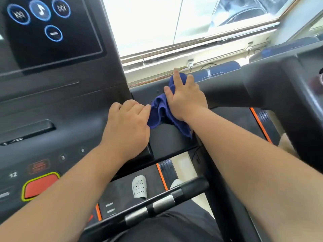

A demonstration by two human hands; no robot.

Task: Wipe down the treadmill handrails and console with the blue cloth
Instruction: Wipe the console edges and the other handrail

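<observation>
The blue cloth (160, 110) lies bunched on the dark tray of the treadmill console (57, 109), just right of the screen column. My right hand (186, 96) lies on top of the cloth with its fingers curled into it and the index finger pointing up. My left hand (128, 124) rests on the console's edge with curled fingers, its fingertips at the cloth's left edge. The right handrail (272, 88) curves away from the tray. A front grip bar (157, 205) with metal sensor plates crosses below my arms.
The console's touch screen (47, 28) shows round blue icons at the upper left. A red stop button (41, 186) and number keys sit at the lower left. Below are the belt with orange side stripes and white clogs (139, 186). A window sill runs behind the console.
</observation>
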